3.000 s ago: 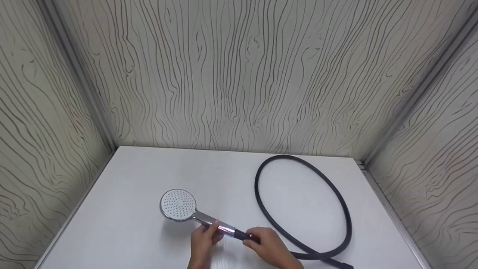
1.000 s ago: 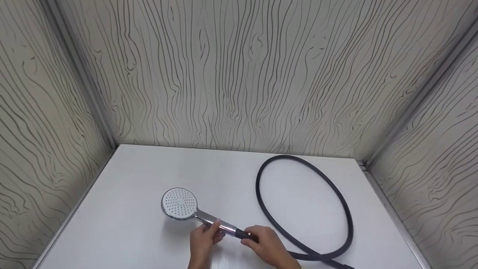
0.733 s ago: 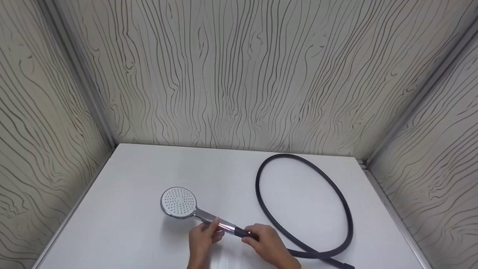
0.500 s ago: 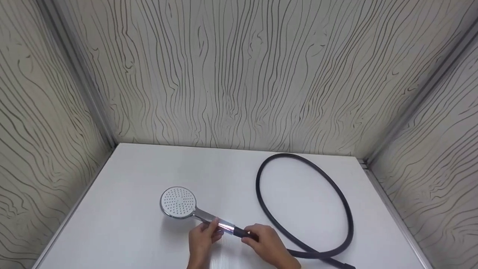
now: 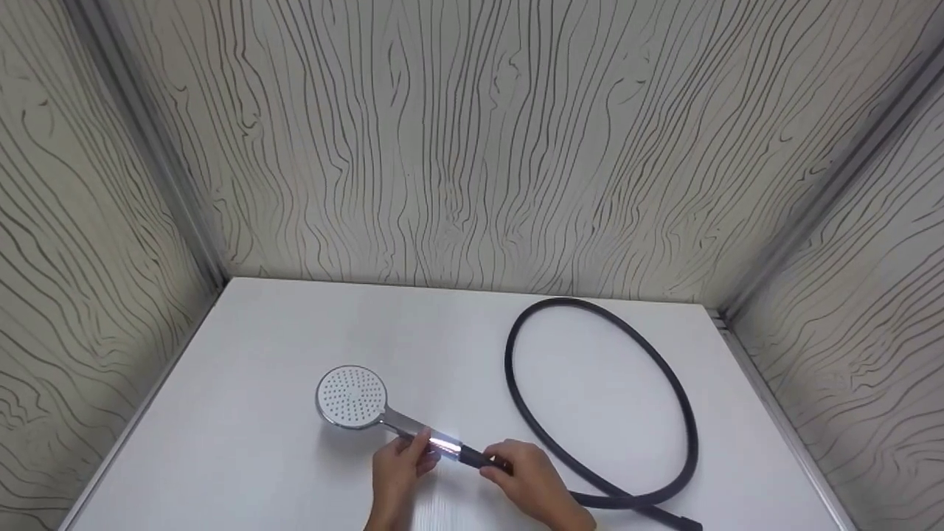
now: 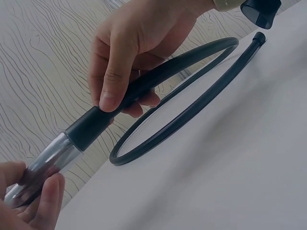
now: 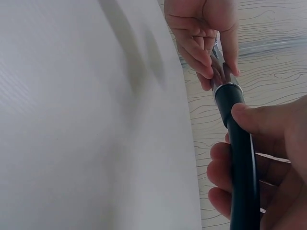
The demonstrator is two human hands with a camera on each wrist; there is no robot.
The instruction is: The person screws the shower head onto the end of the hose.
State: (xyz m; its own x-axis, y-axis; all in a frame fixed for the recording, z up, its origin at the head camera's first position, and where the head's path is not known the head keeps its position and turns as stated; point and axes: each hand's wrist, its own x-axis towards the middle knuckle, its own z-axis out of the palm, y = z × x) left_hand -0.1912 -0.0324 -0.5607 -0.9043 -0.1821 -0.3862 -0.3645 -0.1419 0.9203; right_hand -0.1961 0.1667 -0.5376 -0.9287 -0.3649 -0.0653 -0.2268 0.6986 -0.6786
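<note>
A chrome hand shower head (image 5: 352,397) with a white perforated face is held above the table, its face turned up. My left hand (image 5: 399,468) grips its chrome handle, thumb on top. At the handle's end sits the black hose connector (image 6: 89,128), meeting the chrome with no visible gap. My right hand (image 5: 532,476) pinches the black shower hose (image 7: 242,177) just behind that connector, thumb on one side and fingers curled on the other. From there the hose (image 5: 673,383) runs into a large loop on the table.
The hose's free end (image 5: 686,524) lies near the table's front right. A white table (image 5: 265,339) stands under everything, enclosed by wood-grain patterned panels (image 5: 442,147) at the back and both sides, with grey metal strips (image 5: 151,158) at the corners.
Both hands keep the same hold on the shower head and hose. Only a slight shift of the whole head view shows; the hose loop lies as before.
</note>
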